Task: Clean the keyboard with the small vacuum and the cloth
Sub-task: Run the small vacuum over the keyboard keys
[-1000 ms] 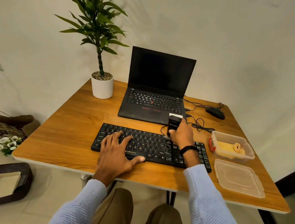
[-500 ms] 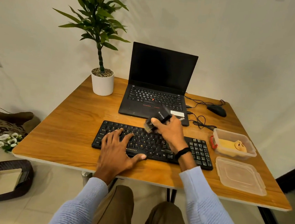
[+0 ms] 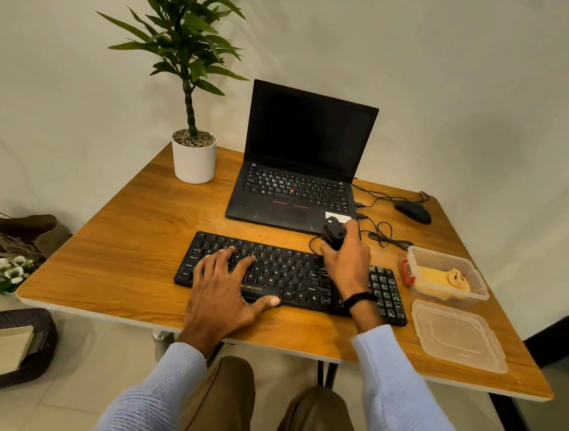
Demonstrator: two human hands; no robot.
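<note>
A black keyboard [image 3: 291, 277] lies near the front edge of the wooden table [image 3: 128, 256]. My left hand [image 3: 225, 289] rests flat on the keyboard's left half, fingers spread over the keys and thumb at the front edge. My right hand [image 3: 346, 258] grips the small black vacuum [image 3: 333, 235] above the keyboard's upper right part, close to the laptop's front edge. The vacuum's lower end is hidden behind my fingers. A yellow cloth [image 3: 442, 280] lies in a clear plastic box [image 3: 479, 294] to the right of the keyboard.
An open black laptop [image 3: 299, 185] stands behind the keyboard, with a mouse [image 3: 413, 212] and its looped cable [image 3: 383, 234] to its right. A potted plant [image 3: 193, 156] is at the back left. The box's clear lid [image 3: 458, 337] lies at the front right.
My right hand swept the vacuum left over the middle keys, then back right toward the laptop's front corner. My left hand stayed on the keyboard.
</note>
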